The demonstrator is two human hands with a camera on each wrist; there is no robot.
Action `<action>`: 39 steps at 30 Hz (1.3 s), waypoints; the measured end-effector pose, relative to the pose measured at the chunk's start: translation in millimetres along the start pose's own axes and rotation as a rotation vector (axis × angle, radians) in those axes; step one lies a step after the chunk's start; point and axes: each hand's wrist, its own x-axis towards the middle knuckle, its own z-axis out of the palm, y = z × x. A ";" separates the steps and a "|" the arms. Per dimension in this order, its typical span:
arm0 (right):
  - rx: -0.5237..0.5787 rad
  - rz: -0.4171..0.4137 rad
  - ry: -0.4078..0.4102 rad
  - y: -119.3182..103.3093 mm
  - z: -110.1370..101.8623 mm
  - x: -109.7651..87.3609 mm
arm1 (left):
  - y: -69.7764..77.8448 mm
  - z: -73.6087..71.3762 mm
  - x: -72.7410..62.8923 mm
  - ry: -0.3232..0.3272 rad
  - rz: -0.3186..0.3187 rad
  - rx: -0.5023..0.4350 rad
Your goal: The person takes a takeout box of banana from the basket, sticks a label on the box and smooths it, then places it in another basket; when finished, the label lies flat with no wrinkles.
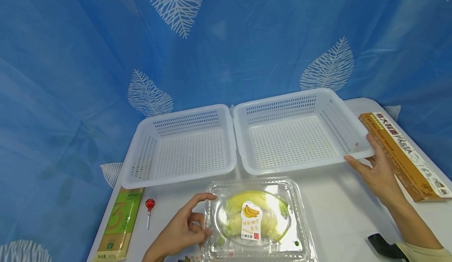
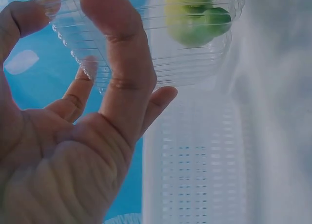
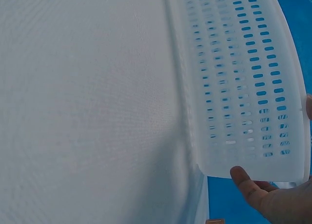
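Note:
A clear plastic clamshell box point(image 1: 296, 199) with yellow-green fruit inside and a banana label lies in front of two white baskets. My left hand point(image 1: 185, 226) grips its left edge, fingers curled; the left wrist view shows the hand point(image 2: 87, 141) against the box's ribbed side point(image 2: 180, 73), round green fruit point(image 2: 195, 27) behind the plastic. My right hand point(image 1: 379, 171) holds the near right corner of the right white basket point(image 1: 303, 162). In the right wrist view the thumb of that hand point(image 3: 278, 199) touches the basket's slotted wall point(image 3: 234, 97). Other fingers are partly hidden.
The left white basket point(image 1: 180, 179) stands beside the right one. At left lie a green noodle packet point(image 1: 120, 222) and a red lollipop point(image 1: 150, 204). A pasta box point(image 1: 406, 156) is at far right; a black object point(image 1: 385, 247) lies by my right sleeve.

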 end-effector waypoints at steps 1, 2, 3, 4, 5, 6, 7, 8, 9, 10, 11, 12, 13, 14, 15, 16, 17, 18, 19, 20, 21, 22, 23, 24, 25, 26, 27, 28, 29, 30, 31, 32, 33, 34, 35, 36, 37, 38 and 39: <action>-0.001 0.000 0.001 -0.2 -0.1 0.0 | 2.1 0.2 -1.5 0.001 0.005 0.000; -0.003 0.001 0.002 -0.3 -0.2 0.1 | 4.2 0.4 -2.8 0.003 0.010 0.001; -0.005 0.000 0.004 -0.6 -0.2 0.2 | 6.2 0.6 -4.0 0.004 0.015 0.002; -0.007 0.002 0.005 -0.8 -0.3 0.2 | 8.3 0.7 -5.0 0.006 0.012 0.000; -0.008 0.003 0.005 -1.1 -0.4 0.2 | 10.4 0.6 -5.9 0.004 0.010 -0.005; -0.008 0.005 0.005 -1.3 -0.4 0.3 | 12.7 0.4 -6.6 0.003 -0.001 -0.011; -0.009 0.006 0.005 -1.5 -0.5 0.4 | 15.1 0.1 -7.5 0.002 -0.012 -0.014; -0.009 0.006 0.005 -1.7 -0.5 0.6 | 17.6 -0.4 -8.0 0.000 -0.012 -0.015; -0.009 0.007 0.004 -1.9 -0.5 0.8 | 19.9 -1.3 -8.6 -0.003 -0.006 -0.016; -0.010 0.007 0.003 -2.0 -0.6 0.8 | 22.3 -2.3 -9.0 -0.008 0.004 -0.018; -0.012 0.009 0.002 -2.1 -0.7 0.8 | 24.8 -3.4 -9.2 -0.013 0.015 -0.018; -0.014 0.012 0.001 -2.1 -0.9 0.7 | 27.3 -4.5 -9.4 -0.016 0.022 -0.015; -0.016 0.015 0.001 -2.1 -1.1 0.5 | 29.5 -5.5 -9.5 -0.019 0.038 -0.011; -0.019 0.019 0.001 -2.1 -1.3 0.2 | 31.7 -6.6 -9.3 -0.023 0.052 -0.007; -0.022 0.023 0.002 -2.0 -1.6 -0.2 | 33.7 -7.6 -9.2 -0.025 0.057 -0.001; -0.022 0.024 0.002 -1.8 -1.9 -0.5 | 35.6 -8.3 -9.0 -0.028 0.061 0.007; -0.024 0.028 0.003 -1.6 -2.1 -0.7 | 37.4 -9.0 -8.8 -0.029 0.062 0.014; -0.021 0.026 0.003 -1.5 -2.2 -0.7 | 38.9 -9.8 -8.6 -0.031 0.066 0.019; -0.019 0.023 0.003 -1.2 -2.2 -0.6 | 40.5 -10.6 -8.2 -0.033 0.072 0.026; -0.019 0.021 0.004 -1.1 -2.3 -0.5 | 42.0 -11.3 -7.7 -0.029 0.073 0.032; -0.017 0.017 0.004 -0.7 -2.3 -0.3 | 43.6 -11.9 -7.2 -0.030 0.081 0.037; -0.017 0.015 0.004 -0.5 -2.4 -0.3 | 45.0 -12.5 -6.3 -0.028 0.091 0.041; -0.017 0.014 0.005 -0.4 -2.5 -0.3 | 46.6 -13.0 -5.3 -0.026 0.097 0.044; -0.014 0.013 0.005 -0.2 -2.6 -0.2 | 48.0 -13.1 -4.0 -0.022 0.098 0.050; -0.014 0.012 0.005 -0.1 -2.7 -0.3 | 49.4 -13.4 -2.6 -0.017 0.099 0.054; -0.014 0.012 0.007 0.1 -2.5 -0.4 | 50.6 -13.5 -1.0 -0.015 0.102 0.057; -0.011 0.012 0.006 0.1 -2.5 -0.6 | 51.7 -13.7 0.6 -0.016 0.108 0.061; -0.011 0.012 0.006 0.2 -2.4 -0.7 | 52.7 -13.8 2.2 -0.016 0.106 0.066; -0.009 0.008 0.006 0.0 -2.3 -1.0 | 53.4 -14.0 4.0 -0.018 0.109 0.071; -0.008 0.006 0.007 0.1 -2.0 -1.2 | 54.1 -14.3 5.7 -0.020 0.111 0.074; -0.008 0.002 0.007 0.0 -1.8 -1.3 | 54.8 -14.9 7.5 -0.025 0.121 0.073; -0.006 -0.002 0.006 0.0 -1.5 -1.3 | 55.4 -15.4 9.1 -0.031 0.129 0.074; -0.004 -0.006 0.004 -0.1 -1.3 -1.4 | 56.1 -15.9 10.5 -0.037 0.134 0.073; -0.004 -0.010 0.003 -0.1 -1.1 -1.4 | 56.6 -16.4 11.8 -0.045 0.141 0.068; -0.003 -0.013 0.003 -0.1 -1.0 -1.5 | 57.3 -16.8 13.0 -0.050 0.149 0.066; -0.002 -0.016 0.002 -0.1 -0.7 -1.3 | 58.2 -17.4 14.0 -0.056 0.157 0.062; -0.002 -0.019 0.001 -0.1 -0.5 -1.2 | 59.2 -17.9 14.9 -0.062 0.166 0.061; 0.000 -0.022 -0.001 0.1 -0.4 -1.0 | 60.4 -18.4 15.5 -0.066 0.171 0.059; 0.000 -0.023 -0.001 0.0 -0.5 -0.9 | 61.9 -19.0 16.2 -0.066 0.181 0.061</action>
